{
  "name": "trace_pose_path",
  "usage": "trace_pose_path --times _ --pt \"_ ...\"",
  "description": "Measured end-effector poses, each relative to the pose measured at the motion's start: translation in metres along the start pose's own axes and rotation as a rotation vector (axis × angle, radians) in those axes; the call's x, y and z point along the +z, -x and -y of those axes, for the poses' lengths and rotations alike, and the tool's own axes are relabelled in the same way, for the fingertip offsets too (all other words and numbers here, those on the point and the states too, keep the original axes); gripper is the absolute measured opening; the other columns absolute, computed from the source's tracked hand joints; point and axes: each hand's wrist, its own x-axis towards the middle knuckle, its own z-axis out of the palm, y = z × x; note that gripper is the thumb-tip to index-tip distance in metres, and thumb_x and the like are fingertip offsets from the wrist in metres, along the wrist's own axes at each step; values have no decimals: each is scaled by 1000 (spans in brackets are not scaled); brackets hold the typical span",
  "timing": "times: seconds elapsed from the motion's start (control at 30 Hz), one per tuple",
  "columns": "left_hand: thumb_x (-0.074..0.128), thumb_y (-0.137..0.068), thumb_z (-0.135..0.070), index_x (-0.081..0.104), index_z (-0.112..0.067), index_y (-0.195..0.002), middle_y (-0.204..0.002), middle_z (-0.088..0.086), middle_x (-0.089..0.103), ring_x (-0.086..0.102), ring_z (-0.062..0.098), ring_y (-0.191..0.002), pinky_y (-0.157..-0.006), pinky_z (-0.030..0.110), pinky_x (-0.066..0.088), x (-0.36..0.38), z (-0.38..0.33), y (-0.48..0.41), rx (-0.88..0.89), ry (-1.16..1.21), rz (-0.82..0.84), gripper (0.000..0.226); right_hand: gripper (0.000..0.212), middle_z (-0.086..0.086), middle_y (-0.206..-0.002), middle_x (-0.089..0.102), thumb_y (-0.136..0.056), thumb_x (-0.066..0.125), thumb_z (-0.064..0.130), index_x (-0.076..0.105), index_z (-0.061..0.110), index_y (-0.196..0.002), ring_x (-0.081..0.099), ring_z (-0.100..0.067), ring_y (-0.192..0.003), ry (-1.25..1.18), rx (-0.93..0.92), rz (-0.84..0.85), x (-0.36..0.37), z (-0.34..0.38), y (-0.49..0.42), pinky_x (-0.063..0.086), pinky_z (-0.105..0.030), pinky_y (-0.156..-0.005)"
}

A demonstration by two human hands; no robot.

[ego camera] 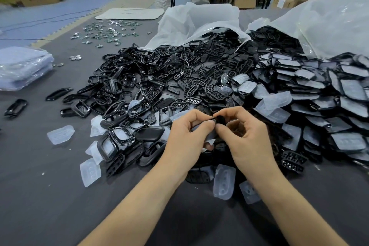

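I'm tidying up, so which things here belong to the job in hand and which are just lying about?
Job in hand: left hand, right hand, small black part pinched between them.
Lying about: circuit boards, plastic sheet stack, white sacks, lone black frame.

A heap of glossy black plastic frames (127,90) covers the grey mat (50,195), spilling from crumpled white plastic bags (195,20). Translucent silicone pads (61,134) lie scattered beside it, and small green circuit boards (103,33) lie farther off.
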Motion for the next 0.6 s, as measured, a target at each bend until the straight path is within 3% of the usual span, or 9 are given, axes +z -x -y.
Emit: trace_pose_path --times 0.1,0.17,0.37,0.6 --pt "57 -91 -3 59 -15 -71 -69 7 57 56 13 -64 -47 19 45 0 0 0 -29 1 -12 24 20 8 -73 59 -83 67 4 66 24 -87 57 -16 -64 10 26 20 0 0 1 56 -40 -68" --pt "57 -91 -3 58 -16 -69 -68 6 56 57 15 -66 -47 19 45 0 0 0 -45 -1 -13 26 19 7 -73 61 -83 66 4 66 23 -87 58 -18 -66 11 39 30 0 0 1 56 -44 -71" --pt "56 -92 -3 63 -14 -72 -64 -1 62 60 9 -61 -49 19 47 -1 0 1 -49 14 9 24 13 -1 -71 66 -88 63 7 67 18 -85 63 -16 -66 -88 95 35 -1 -1 0 57 -31 -62" --pt "50 -96 -2 64 -2 -95 -86 10 71 72 18 -78 -72 29 59 2 2 1 -85 203 15 14 14 -1 -76 61 -94 52 3 59 14 -88 60 -1 -57 -76 87 -64 1 -5 -2 47 -14 -50"
